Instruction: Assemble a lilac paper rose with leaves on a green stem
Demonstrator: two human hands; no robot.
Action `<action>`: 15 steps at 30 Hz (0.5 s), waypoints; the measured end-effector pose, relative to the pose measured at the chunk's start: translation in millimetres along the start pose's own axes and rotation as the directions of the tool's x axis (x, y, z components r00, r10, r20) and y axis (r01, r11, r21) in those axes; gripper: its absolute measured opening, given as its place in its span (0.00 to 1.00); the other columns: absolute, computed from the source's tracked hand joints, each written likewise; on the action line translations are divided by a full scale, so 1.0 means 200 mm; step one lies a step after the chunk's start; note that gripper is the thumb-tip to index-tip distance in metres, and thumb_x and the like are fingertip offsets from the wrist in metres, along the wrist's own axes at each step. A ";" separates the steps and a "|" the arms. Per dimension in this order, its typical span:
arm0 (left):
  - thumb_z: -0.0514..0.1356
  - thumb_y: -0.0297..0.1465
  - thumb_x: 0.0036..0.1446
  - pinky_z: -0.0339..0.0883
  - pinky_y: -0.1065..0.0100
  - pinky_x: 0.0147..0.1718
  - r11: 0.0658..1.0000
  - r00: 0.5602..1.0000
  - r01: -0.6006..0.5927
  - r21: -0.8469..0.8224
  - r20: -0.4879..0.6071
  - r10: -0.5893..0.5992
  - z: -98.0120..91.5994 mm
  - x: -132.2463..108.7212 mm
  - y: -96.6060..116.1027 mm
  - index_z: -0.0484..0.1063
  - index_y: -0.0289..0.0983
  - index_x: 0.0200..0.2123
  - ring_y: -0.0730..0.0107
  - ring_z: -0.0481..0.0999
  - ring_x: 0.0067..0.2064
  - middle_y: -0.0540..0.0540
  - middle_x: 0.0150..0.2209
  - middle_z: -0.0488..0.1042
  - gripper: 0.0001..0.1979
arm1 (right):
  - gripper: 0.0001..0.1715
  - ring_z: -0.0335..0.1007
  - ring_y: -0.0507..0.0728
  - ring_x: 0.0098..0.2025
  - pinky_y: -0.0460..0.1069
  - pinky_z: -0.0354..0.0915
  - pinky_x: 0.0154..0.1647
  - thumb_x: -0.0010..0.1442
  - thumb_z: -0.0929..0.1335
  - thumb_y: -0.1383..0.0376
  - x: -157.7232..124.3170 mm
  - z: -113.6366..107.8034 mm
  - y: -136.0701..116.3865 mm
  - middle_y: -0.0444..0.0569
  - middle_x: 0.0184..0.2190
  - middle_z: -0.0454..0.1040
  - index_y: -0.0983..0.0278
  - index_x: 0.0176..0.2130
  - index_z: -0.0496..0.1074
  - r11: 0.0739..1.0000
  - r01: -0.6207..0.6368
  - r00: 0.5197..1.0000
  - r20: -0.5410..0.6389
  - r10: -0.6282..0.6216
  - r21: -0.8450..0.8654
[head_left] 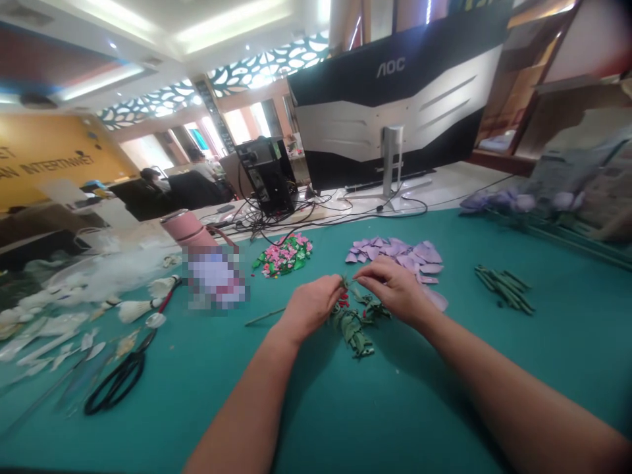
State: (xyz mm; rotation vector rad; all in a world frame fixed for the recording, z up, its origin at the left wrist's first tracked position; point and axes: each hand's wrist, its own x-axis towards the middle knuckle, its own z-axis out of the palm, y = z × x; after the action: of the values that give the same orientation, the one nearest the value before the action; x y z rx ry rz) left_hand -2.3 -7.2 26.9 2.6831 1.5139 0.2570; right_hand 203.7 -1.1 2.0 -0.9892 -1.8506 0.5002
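I pinch the top of a little leafy sprig (356, 324) with my left hand (309, 307) and my right hand (391, 284). My fingers are closed on it from both sides. The sprig has dark green leaves and small red bits. It lies in the middle of the green table (444, 401), with purple petals (397, 253) just behind it. Black scissors (118, 382) lie far left.
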 end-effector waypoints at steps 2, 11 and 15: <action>0.48 0.39 0.69 0.55 0.66 0.31 1.000 1.000 0.001 0.008 0.003 -0.001 0.00 0.00 0.00 0.64 0.40 0.36 0.66 0.72 0.34 0.50 0.35 0.73 0.12 | 0.08 0.68 0.55 0.35 0.50 0.63 0.38 0.63 0.67 0.65 0.00 0.01 0.01 0.47 0.29 0.69 0.61 0.35 0.77 0.999 0.024 1.000 0.015 -0.024 -0.022; 0.48 0.40 0.69 0.53 0.66 0.30 1.000 1.000 0.005 0.023 0.002 -0.005 0.00 0.00 0.02 0.64 0.41 0.36 0.66 0.72 0.34 0.50 0.35 0.74 0.12 | 0.08 0.68 0.55 0.35 0.50 0.62 0.38 0.63 0.67 0.66 -0.01 0.03 0.02 0.46 0.29 0.69 0.61 0.34 0.76 0.998 0.053 0.998 0.023 -0.052 -0.042; 0.48 0.39 0.69 0.54 0.66 0.30 0.999 1.000 0.003 0.032 0.014 -0.003 -0.01 -0.01 0.03 0.64 0.40 0.36 0.66 0.72 0.34 0.50 0.35 0.74 0.12 | 0.08 0.68 0.55 0.35 0.50 0.62 0.38 0.63 0.67 0.66 -0.01 0.03 0.02 0.46 0.29 0.69 0.61 0.34 0.76 0.997 0.057 0.998 0.017 -0.056 -0.045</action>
State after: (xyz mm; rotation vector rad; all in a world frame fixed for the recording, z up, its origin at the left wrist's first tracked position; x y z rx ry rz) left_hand 1.3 -10.8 28.7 2.7005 1.5314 0.2159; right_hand 200.8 0.4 -5.1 -0.9627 -1.9061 0.4343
